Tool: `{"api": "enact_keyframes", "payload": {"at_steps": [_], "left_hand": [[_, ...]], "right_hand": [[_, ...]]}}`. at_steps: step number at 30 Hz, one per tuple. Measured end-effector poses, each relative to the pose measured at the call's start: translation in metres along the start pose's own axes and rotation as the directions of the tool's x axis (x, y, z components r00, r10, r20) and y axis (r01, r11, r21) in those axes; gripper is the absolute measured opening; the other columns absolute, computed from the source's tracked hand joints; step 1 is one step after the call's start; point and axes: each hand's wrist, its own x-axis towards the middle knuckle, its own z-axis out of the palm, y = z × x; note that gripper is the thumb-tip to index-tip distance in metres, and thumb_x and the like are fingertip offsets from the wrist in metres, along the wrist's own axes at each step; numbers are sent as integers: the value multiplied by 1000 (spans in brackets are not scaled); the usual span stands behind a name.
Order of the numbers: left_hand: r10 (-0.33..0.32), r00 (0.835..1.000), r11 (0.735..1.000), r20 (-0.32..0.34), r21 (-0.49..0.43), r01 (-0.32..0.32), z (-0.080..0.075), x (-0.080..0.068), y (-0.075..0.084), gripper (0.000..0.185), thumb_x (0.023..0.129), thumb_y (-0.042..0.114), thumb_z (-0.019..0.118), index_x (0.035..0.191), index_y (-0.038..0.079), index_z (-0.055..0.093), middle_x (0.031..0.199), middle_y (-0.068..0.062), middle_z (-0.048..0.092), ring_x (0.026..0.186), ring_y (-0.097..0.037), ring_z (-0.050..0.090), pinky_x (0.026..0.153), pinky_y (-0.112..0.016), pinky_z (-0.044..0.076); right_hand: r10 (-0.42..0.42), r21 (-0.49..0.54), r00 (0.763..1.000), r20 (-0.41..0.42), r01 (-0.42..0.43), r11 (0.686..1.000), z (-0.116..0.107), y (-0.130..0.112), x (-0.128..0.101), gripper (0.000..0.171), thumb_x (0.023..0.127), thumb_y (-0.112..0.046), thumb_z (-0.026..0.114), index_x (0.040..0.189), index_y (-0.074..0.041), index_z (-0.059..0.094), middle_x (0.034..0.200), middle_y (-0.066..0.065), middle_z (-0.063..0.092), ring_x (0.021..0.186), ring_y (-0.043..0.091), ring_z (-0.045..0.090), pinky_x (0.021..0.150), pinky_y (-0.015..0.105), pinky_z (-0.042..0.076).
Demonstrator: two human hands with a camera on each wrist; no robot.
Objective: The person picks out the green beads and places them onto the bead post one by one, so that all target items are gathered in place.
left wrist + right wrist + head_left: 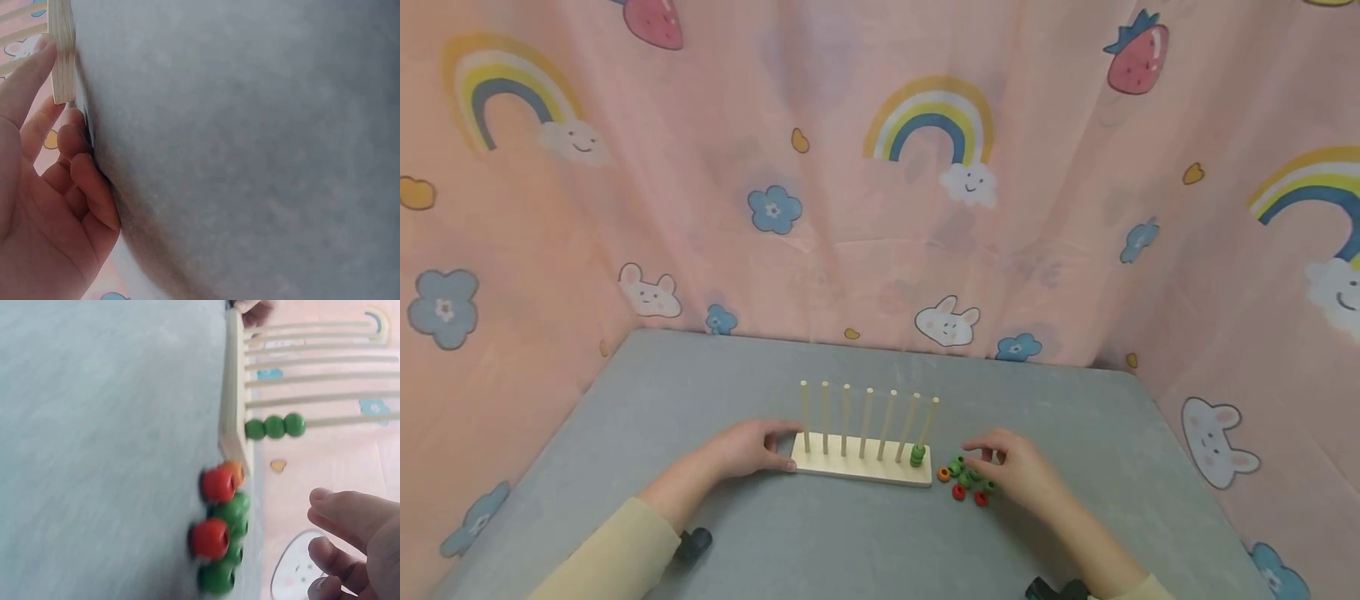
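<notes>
A pale wooden peg board [861,471] with several upright pegs stands on the table. Three green beads [275,427] are stacked at the foot of its rightmost peg. My left hand [752,447] holds the board's left end, thumb at the front corner and a finger behind. In the left wrist view, the board's end [61,53] shows between thumb and fingers. My right hand [1015,468] hovers over loose beads right of the board, its fingers loosely bent and nothing between them. Among these beads are red ones [210,539], green ones [217,577] and an orange one [943,474].
The grey tabletop [850,550] carries all of this. Behind and at both sides hangs a pink curtain [850,250] printed with rainbows, rabbits and flowers. Black wrist devices [694,544] sit at both wrists.
</notes>
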Motion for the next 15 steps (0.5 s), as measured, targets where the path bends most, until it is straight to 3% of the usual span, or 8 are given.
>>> {"api": "enact_keyframes", "payload": {"at_steps": [8, 15], "left_hand": [[4, 1000, 1000, -3, 6, -4, 1, 1, -4, 59, 78, 36, 84, 132, 24, 64, 75, 0, 51, 67, -14, 45, 59, -32, 34], [1, 1000, 1000, -2, 18, -1, 2, 1, -4, 59, 78, 37, 84, 132, 26, 64, 75, 1, 51, 67, -14, 45, 59, -31, 34]], "right_hand": [[59, -60, 998, 20, -57, 997, -11, 23, -14, 15, 88, -23, 76, 103, -20, 78, 79, -5, 56, 76, 14, 50, 65, 31, 42], [120, -92, 989, 88, -112, 989, -11, 33, -20, 16, 85, -22, 79, 101, -23, 77, 80, -5, 57, 75, 14, 51, 67, 34, 42]]}}
